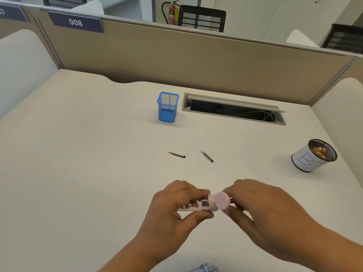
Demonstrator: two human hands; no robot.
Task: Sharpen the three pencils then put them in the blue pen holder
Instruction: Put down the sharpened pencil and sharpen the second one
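Both forearms bare, no sleeves, no watch, rings or bands seen on left hand point(172, 205) or right hand point(261, 211). Scrap of light blue patterned garment point(206, 268) at 6 o'clock frame edge.

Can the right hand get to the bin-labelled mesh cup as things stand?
Probably yes, once freed: bare desk lies between the right hand and the mesh cup. For now its fingers grip the pink sharpener.

Single head-worn wide-angle view, looking forward and down, hands near, desk point(78, 154) and partition point(176, 55) beyond
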